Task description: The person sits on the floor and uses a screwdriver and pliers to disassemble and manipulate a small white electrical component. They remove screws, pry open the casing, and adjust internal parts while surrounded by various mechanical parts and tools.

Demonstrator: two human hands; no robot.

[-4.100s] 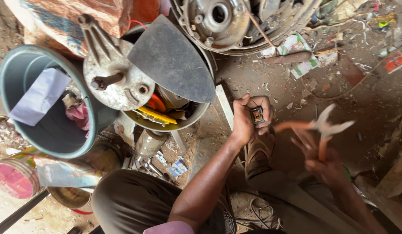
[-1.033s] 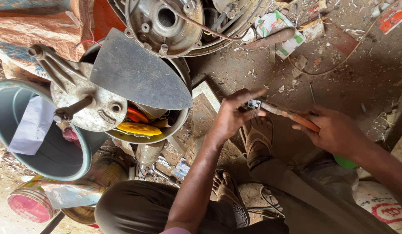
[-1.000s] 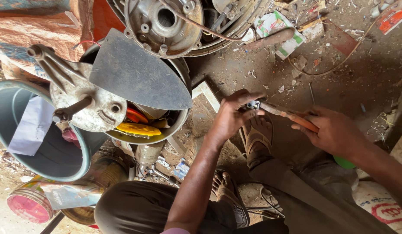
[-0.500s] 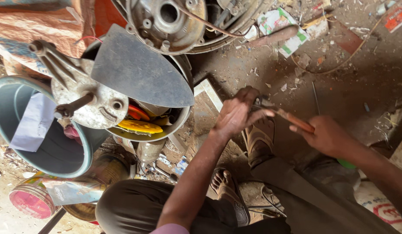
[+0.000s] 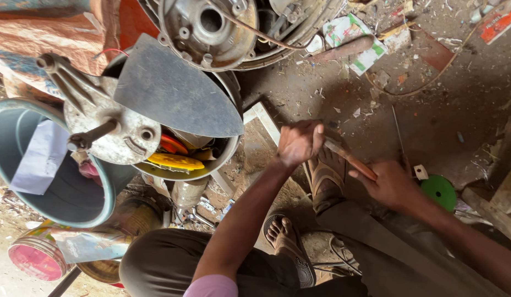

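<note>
My left hand [image 5: 297, 143] is closed around a small metal part that its fingers hide, held above my sandalled foot [image 5: 327, 179]. My right hand [image 5: 390, 184] grips pliers with orange handles [image 5: 351, 160]. The pliers' nose reaches into my left fist, so the jaws and the small part are out of sight. Both hands hover over the dirt floor, close together in the middle of the view.
A metal bowl [image 5: 225, 157] of parts stands at the left, with a flat grey iron soleplate [image 5: 175, 93] and a cast motor housing [image 5: 104, 124]. A grey bucket [image 5: 60, 192] is further left, a wheel hub [image 5: 211, 27] above, and a green disc [image 5: 440, 190] at the right.
The left hand has closed tighter over the small part and the pliers' nose. The right hand has shifted slightly down and left. Four seconds ago the pliers were open, apart from the left hand.
</note>
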